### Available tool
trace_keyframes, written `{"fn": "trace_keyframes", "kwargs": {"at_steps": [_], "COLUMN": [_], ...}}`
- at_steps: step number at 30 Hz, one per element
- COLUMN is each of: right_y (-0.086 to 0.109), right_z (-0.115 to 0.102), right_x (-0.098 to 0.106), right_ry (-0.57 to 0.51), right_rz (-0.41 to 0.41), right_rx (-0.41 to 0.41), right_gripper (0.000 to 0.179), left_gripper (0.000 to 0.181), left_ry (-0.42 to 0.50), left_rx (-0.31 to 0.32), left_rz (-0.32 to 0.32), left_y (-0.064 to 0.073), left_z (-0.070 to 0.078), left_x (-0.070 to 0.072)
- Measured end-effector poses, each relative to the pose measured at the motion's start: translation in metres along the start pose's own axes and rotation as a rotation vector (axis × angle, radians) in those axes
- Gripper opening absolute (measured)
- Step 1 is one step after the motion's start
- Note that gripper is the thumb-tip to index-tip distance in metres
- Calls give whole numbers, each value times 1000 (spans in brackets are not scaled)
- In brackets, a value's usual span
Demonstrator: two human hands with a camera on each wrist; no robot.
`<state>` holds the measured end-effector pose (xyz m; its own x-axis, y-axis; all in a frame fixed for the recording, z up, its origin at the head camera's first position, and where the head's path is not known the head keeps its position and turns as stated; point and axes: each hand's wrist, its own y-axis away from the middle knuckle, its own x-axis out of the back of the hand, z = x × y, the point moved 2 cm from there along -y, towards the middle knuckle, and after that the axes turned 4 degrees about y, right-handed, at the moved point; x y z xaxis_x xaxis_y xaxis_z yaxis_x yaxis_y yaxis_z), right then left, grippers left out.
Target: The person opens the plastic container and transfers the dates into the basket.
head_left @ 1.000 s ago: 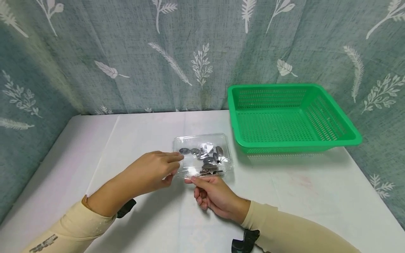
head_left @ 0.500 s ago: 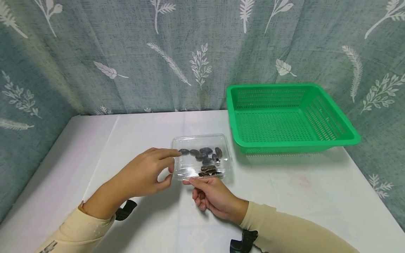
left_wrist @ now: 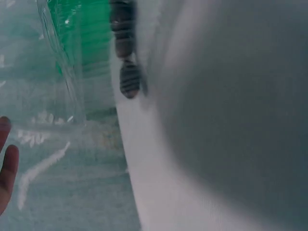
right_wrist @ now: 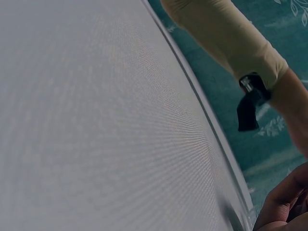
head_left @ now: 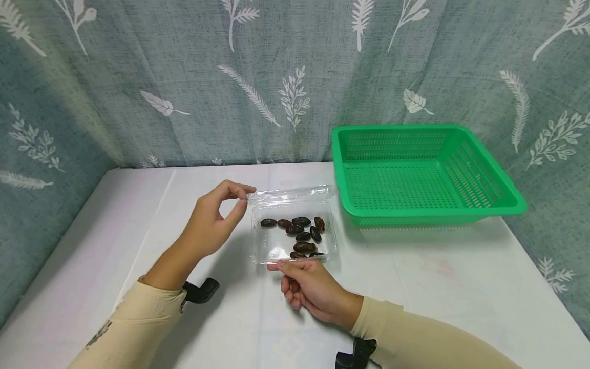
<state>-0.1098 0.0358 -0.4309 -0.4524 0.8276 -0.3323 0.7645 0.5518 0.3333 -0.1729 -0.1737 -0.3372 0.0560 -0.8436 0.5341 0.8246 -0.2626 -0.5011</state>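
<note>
A clear plastic clamshell box (head_left: 272, 243) lies on the table with several dark brown dates (head_left: 304, 247) in its base. Its lid (head_left: 295, 193) stands raised along the back. My left hand (head_left: 209, 215) pinches the lid's left end between thumb and fingers. In the left wrist view, two fingertips (left_wrist: 8, 173) show beside the transparent lid, with blurred dates (left_wrist: 129, 79) beyond. My right hand (head_left: 313, 289) grips the front rim of the box by thumb and index finger, its other fingers curled beneath. Only part of the right hand (right_wrist: 284, 207) shows in the right wrist view.
A green perforated plastic basket (head_left: 426, 210) stands at the back right, close to the box. White cloth covers the table (head_left: 438, 318). Behind it hangs a grey-green curtain (head_left: 193, 138) with white leaf prints.
The lid has swung up and back from over the dates. My left hand has moved from the box's left side toward the back, raising the lid. My right hand stays at the front rim.
</note>
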Motion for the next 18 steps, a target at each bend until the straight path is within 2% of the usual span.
{"fn": "trace_keyframes", "kwargs": {"at_steps": [4, 11, 15, 18], "right_y": [0, 0, 0, 0], "right_z": [1, 0, 0, 1], "right_x": [0, -1, -1, 0], "right_ry": [-2, -3, 2, 2], "right_rz": [-5, -12, -15, -15], "right_rx": [1, 7, 11, 7], "right_gripper": [43, 43, 43, 42], "left_gripper": [10, 40, 56, 62], "left_ry": [134, 379, 416, 393], "left_rx": [71, 161, 202, 232], "left_rz": [24, 29, -23, -73], "left_y": [-5, -12, -14, -13], "left_z": [-5, -18, -28, -34], "left_x": [-4, -7, -10, -12]}}
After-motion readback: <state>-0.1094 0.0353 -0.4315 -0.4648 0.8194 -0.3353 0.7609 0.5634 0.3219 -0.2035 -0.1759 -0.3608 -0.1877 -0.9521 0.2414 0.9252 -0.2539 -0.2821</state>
